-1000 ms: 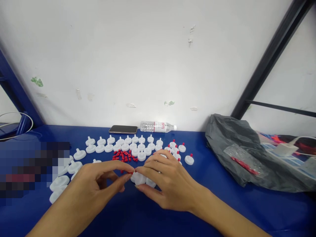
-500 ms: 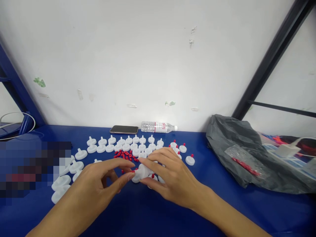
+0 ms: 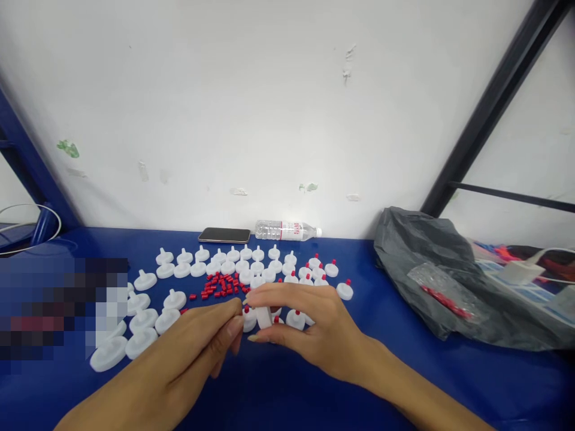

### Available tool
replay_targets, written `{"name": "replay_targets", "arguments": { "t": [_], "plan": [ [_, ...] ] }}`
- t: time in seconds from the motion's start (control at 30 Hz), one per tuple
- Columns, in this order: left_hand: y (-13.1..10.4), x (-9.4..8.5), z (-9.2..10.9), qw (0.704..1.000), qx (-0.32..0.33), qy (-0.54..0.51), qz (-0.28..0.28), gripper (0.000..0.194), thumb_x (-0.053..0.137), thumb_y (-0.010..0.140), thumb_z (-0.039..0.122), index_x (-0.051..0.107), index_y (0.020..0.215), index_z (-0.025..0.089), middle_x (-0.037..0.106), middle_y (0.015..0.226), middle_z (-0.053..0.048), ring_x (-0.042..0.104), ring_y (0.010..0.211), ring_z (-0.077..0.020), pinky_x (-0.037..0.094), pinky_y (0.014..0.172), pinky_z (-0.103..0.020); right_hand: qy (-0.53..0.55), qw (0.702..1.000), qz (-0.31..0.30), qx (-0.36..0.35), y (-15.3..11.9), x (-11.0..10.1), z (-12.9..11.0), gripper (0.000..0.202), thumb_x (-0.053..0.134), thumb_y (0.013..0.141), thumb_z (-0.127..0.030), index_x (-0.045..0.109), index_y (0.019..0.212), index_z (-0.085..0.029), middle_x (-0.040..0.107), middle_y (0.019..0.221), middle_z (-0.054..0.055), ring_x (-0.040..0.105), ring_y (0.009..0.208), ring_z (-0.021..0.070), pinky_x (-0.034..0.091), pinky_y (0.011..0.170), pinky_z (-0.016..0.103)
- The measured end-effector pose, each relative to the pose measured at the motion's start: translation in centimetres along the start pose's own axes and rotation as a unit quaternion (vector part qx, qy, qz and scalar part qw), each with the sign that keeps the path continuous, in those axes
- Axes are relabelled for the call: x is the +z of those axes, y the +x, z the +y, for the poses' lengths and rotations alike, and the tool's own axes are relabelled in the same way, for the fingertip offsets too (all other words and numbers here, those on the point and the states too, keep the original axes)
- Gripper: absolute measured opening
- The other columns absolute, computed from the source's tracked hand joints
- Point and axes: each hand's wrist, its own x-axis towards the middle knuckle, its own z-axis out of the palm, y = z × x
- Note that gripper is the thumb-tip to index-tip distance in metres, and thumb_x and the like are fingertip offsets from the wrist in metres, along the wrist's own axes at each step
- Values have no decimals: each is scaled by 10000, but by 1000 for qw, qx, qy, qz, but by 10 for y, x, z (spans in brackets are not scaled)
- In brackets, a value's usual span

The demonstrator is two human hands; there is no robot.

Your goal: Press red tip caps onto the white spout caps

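Gripping 1 white cap [image 3: 264,319] tipped on its side between thumb and fingers, my right hand [image 3: 309,314] is open only as wide as that piece. My left hand [image 3: 197,344] sits just beside it, fingers curled toward the thumb; from my remote view I cannot tell what they pinch. Near the 2 hands, red-tipped caps [image 3: 295,319] stand rightward, bare-spouted caps [image 3: 175,301] leftward and behind, loose red pieces [image 3: 224,284] among them. Farther back on the blue table [image 3: 278,389] lie a phone [image 3: 224,235] and a clear bottle [image 3: 268,230].
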Motion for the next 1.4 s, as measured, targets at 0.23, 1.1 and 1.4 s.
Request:
{"name": "replay_targets", "arguments": {
  "t": [0.23,1.1,1.4],
  "plan": [
    [-26,21,-23,987,24,98,121,407,391,1049,588,671,1242,363,731,1332,36,712,1195,-177,549,1042,-231,22,999,-17,23,-15,16,5,266,797,907,-368,665,1111,-262,811,1098,3,796,873,133,605,799,196],
    [-2,15,-10,928,252,227,154,356,286,1021,135,565,1166,303,800,964,20,730,705,-154,522,611,-229,53,981,-59,176,-20,17,-1,462,746,945,-367,297,878,-284,769,1176,11,761,910,198,436,624,252],
    [-10,24,-35,975,130,161,80,324,387,1087,369,602,1329,351,774,1180,26,737,958,-150,576,810,-197,-65,989,-59,116,-23,21,0,351,655,997,-418,351,898,-273,780,1118,20,685,665,140,457,598,259]
  ]
}}
